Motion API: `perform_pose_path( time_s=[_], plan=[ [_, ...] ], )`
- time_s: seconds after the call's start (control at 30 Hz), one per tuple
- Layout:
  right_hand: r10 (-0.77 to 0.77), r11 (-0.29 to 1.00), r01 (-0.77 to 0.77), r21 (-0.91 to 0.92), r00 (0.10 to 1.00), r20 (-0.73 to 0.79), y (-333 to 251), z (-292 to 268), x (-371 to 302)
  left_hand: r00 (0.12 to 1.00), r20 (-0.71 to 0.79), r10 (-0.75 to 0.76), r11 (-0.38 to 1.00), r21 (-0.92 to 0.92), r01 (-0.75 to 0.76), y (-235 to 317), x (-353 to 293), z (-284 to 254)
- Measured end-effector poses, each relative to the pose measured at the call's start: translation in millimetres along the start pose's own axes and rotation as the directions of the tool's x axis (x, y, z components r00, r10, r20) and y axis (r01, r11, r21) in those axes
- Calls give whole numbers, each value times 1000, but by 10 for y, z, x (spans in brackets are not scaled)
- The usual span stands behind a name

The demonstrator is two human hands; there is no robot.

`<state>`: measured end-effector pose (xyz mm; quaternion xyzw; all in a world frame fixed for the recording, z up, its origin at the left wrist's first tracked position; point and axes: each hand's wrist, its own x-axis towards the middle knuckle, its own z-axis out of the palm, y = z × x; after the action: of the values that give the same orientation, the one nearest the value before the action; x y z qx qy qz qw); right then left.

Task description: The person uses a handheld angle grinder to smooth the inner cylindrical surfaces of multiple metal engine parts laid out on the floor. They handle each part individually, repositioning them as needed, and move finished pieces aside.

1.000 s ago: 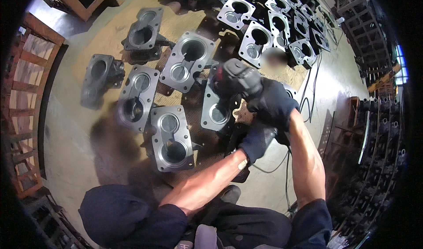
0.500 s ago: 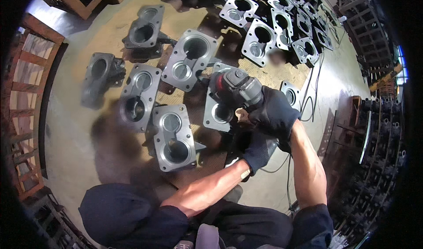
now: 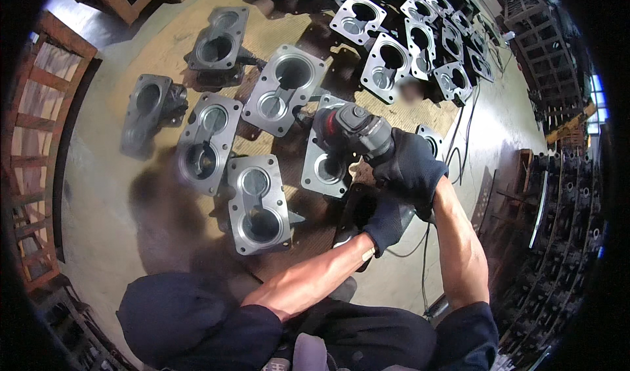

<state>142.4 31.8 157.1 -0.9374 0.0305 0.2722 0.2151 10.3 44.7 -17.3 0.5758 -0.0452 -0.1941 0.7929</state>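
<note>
An angle grinder [image 3: 362,129] is gripped in both my gloved hands. My right hand [image 3: 415,167], in a black glove, wraps round the body just behind the gear head. Lower down, my left hand [image 3: 388,225] closes round the rear part; its fingers are partly hidden. The grinder's head lies over the upper half of a grey metal casting [image 3: 315,174] with a flat flange, covering its upper bore. The lower bore shows below the tool. Close on the left are another two-bore casting [image 3: 270,247] and a larger-bored one [image 3: 252,113].
More castings stand in rows [image 3: 387,92] at the far right. Others, such as one casting [image 3: 226,118], stand to the left on a tan sheet [image 3: 289,29]. A black cable [image 3: 426,259] trails on the floor. Wooden crates [image 3: 39,128] line the left; dark stacked parts [image 3: 558,226] fill the right.
The view has shifted very slightly. My hands and the grinder stay almost in the same place over the same casting.
</note>
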Motion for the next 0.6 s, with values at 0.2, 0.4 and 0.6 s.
perform_pose_path(
  time_s=[0.2, 0.4, 0.6],
  plan=[
    [-33, 995, 40, 87, 997, -72, 91, 92, 34, 994, -15, -113, 967, -231, 106, 652, 46, -27],
    [-28, 996, 26, 89, 1000, 14, 83, 23, 108, 997, 13, -75, 997, 27, 75, 376, 17, -72],
    [23, 999, -23, 32, 1000, -5, 54, -13, 22, 996, -76, -50, 822, -569, -3, -226, 151, 272]
  ],
)
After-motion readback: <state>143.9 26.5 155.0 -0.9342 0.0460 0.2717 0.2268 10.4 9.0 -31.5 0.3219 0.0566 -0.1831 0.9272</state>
